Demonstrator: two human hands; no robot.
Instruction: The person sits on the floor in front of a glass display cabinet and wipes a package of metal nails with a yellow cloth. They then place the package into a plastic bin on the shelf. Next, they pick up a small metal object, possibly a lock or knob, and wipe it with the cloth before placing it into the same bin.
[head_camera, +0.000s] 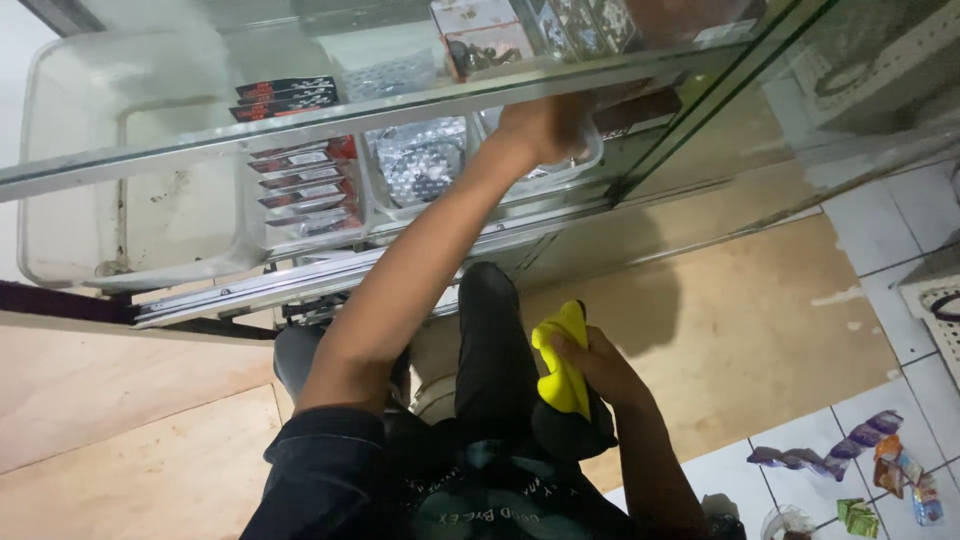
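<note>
While right hand (592, 362) grips soft yellow cloth (562, 365), left hand (540, 128) reaches glass shelf (300, 125).

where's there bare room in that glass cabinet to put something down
The big clear tray left of the stacked red and black packs looks bare. Right of the packs it is crowded: foil-filled bins, where the left hand reaches. Right hand holds a yellow cloth.

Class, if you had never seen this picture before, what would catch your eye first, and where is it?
First the bright yellow cloth, bunched in the right hand over the person's lap at centre. Next the left hand, reaching up into the glass display cabinet among clear tubs and dark red-trimmed packets.
</note>
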